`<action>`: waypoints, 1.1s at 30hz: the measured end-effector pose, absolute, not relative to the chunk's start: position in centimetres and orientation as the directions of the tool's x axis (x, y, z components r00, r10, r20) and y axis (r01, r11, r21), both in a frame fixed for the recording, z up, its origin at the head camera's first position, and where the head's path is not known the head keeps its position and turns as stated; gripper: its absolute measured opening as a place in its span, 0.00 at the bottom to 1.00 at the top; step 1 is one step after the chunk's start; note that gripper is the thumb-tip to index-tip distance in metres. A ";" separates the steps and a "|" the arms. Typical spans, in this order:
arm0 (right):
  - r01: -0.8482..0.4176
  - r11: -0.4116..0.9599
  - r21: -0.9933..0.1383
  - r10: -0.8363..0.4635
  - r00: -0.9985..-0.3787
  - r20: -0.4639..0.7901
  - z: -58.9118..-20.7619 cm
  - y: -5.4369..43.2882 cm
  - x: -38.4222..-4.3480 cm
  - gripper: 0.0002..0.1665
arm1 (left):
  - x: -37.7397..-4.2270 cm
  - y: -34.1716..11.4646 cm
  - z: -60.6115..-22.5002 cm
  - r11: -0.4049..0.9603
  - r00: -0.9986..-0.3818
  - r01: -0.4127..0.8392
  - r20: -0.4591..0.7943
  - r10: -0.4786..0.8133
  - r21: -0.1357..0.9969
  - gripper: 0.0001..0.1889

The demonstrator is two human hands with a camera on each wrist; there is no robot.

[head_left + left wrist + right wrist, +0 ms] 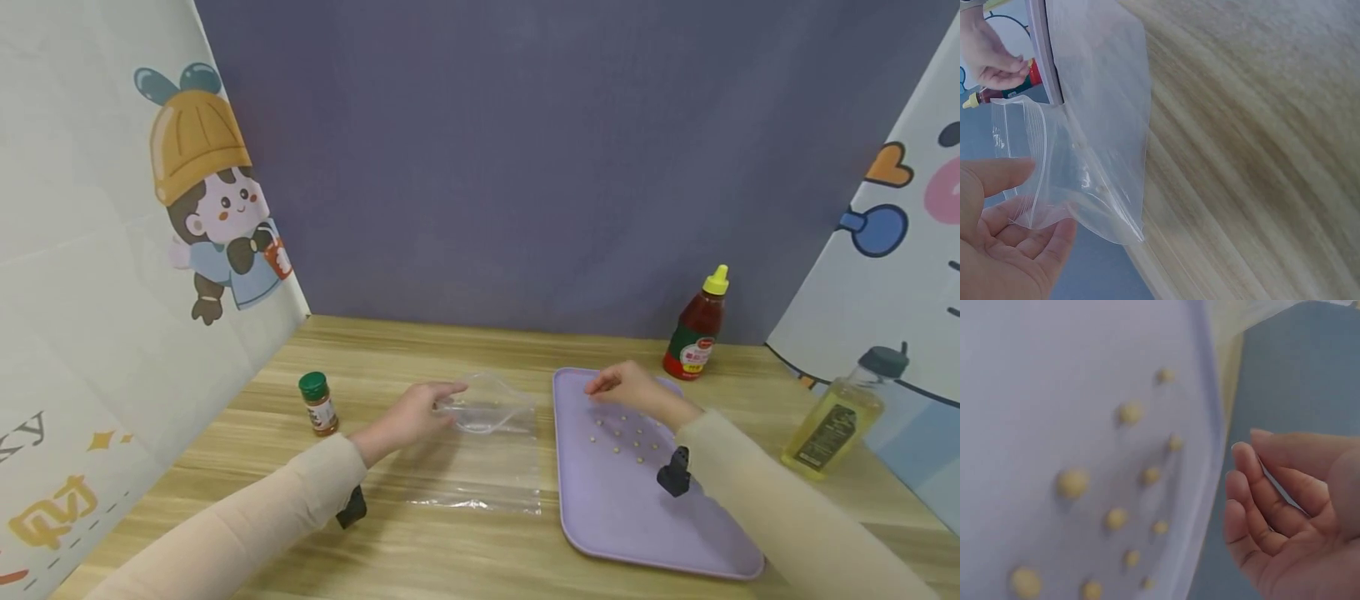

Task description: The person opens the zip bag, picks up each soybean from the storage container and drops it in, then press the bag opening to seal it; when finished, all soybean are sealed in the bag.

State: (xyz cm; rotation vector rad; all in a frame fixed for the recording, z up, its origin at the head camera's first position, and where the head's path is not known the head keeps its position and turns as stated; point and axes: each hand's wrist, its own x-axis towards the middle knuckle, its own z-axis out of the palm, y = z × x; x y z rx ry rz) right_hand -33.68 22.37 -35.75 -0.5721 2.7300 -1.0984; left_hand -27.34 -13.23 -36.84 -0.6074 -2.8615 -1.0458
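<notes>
Holding the bag: from my end I judged the step in hand to be steadying the clear zip-top bag point(474, 475) with its mouth parted, while the other hand was occupied over the tray.
Bag's place: it lay on the wooden table point(465, 558), mouth end raised, just left of the purple tray point(652, 529).
Left fingers: the left hand point(415, 412) gripped the bag's mouth between thumb and bent fingers, spread enough to leave a gap.
Right fingers: the right hand point(630, 392) was loosely curled, thumb close to the index tip; I saw nothing between them, but could not tell whether a small piece was hidden there.
Yellow pellets: these point(1116, 518) lay scattered on the tray, apart from the fingertips.
Next move: I thought it called for a fine pinch on one pellet or, if one was already held, a careful pass to the bag's mouth.
Left arm: it reached forward from my lower left, wrist low beside the bag.
Right arm: it slanted inward across the tray's right edge, the hand hanging above the far end, near the red sauce bottle point(693, 337).
</notes>
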 end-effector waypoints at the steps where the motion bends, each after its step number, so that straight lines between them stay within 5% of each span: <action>1: -0.311 0.670 -0.674 -0.417 -0.909 0.004 -36.0 22.7 -33.8 0.10 | -27.3 -13.2 -36.8 0.697 -0.924 0.370 0.164 0.346 0.614 0.28; 9: -0.377 0.711 -0.593 -0.521 -0.849 -0.085 -36.8 23.9 -33.9 0.10 | -27.3 -13.2 -36.6 0.692 -0.920 0.377 0.162 0.358 0.616 0.28; 16: -0.344 0.729 -0.592 -0.490 -0.866 -0.101 -37.0 23.8 -34.0 0.07 | -27.3 -13.1 -36.5 0.691 -0.921 0.373 0.160 0.354 0.619 0.28; 33: -0.365 0.714 -0.597 -0.430 -0.902 0.036 -37.7 24.1 -34.4 0.10 | -26.9 -13.2 -36.6 0.690 -0.929 0.348 0.135 0.345 0.635 0.29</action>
